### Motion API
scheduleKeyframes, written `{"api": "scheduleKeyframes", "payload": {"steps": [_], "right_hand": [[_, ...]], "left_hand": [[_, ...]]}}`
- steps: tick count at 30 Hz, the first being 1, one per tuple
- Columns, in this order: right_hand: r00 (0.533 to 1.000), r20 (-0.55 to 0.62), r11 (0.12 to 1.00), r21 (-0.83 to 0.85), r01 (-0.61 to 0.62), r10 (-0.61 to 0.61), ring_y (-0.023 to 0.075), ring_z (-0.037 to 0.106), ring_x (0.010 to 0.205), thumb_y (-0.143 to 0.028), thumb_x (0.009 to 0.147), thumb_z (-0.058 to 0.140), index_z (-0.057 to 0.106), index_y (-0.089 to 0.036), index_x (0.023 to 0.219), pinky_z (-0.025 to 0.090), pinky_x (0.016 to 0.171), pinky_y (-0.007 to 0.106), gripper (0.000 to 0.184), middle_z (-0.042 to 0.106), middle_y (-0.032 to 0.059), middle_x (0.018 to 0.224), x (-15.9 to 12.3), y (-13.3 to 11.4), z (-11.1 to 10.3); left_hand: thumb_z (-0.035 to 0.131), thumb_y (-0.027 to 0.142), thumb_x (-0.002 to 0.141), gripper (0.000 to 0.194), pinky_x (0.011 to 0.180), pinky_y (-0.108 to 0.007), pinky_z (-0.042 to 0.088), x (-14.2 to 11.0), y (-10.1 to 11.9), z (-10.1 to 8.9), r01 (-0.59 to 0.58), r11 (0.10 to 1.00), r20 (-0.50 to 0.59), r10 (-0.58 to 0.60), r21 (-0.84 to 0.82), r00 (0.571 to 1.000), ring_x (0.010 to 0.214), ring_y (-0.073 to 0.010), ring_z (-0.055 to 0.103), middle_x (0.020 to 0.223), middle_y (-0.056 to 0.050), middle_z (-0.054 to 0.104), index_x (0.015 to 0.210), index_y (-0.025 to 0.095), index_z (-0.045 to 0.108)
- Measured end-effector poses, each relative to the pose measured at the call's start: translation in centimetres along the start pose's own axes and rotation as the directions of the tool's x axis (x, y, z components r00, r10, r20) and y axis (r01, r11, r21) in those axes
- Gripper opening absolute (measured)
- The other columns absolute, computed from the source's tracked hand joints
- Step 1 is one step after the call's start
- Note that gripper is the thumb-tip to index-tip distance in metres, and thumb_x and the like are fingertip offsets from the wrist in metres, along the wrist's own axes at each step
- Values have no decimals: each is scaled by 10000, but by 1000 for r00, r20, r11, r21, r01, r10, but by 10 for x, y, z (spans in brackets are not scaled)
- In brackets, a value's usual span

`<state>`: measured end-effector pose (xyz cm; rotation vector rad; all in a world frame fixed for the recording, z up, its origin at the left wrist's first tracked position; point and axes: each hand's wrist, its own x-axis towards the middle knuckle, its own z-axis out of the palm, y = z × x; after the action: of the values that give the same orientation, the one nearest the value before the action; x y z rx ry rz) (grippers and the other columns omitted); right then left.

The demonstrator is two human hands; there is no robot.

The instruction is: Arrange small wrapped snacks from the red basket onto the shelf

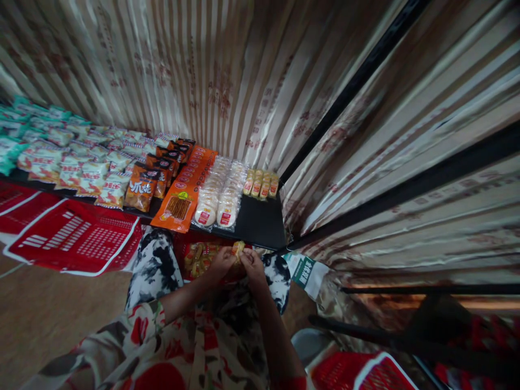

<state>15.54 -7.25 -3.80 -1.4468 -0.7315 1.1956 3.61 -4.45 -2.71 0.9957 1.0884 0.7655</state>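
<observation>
Above my lap, my left hand [223,262] and my right hand [252,264] meet with closed fingers on a small yellow snack packet [238,247]. Just below the hands and to the left, similar yellow packets [198,262] lie in a red container between my knees. On the black shelf [260,221] in front, several yellow packets [265,184] stand in short columns at the right end. Left of them are two rows of clear-wrapped round white crackers [215,203], then a flat orange snack bag [182,195].
Orange-and-black bags [141,188], white-and-orange bags [87,173] and teal bags [10,146] fill the shelf's left part. Red baskets [81,238] stand below its front edge. A striped curtain [227,65] hangs behind, with dark metal bars [353,81] at right. Another red basket [345,371] is behind me, lower right.
</observation>
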Motion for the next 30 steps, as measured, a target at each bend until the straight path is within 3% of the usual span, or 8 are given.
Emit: {"api": "scheduleKeyframes", "payload": {"steps": [6,14,24,30], "right_hand": [[1000,8,1000,20,-18,18,195,628,806,-467,632,679,586,-193,867,487,749,314,373,671,36,849,3,-2,-6],[998,65,1000,-17,2,-1,210,641,807,-475,654,653,592,-189,865,497,764,335,360,683,57,847,2,-7,-7],[996,85,991,-126,37,-27,197,636,775,-436,700,593,613,-191,945,490,749,325,347,689,47,863,6,-12,-16],[994,65,974,-202,98,-86,180,614,693,-444,719,546,633,-178,940,478,664,289,356,684,39,798,11,-16,-21]], "left_hand": [[551,216,727,261,798,-281,464,3,3,11,-87,994,10,87,64,996,883,-171,609,966,-78,646,975,141,520],[514,277,765,359,925,-328,396,0,12,13,-254,874,44,259,414,965,1013,-197,550,1084,-79,615,1105,161,515],[418,232,789,407,968,-337,384,7,7,15,-280,825,59,290,491,955,1081,-211,529,1162,-128,582,1165,106,507],[389,207,813,373,947,-327,406,11,16,16,-274,811,86,270,517,959,1057,-190,545,1138,-105,600,1153,134,522]]}}
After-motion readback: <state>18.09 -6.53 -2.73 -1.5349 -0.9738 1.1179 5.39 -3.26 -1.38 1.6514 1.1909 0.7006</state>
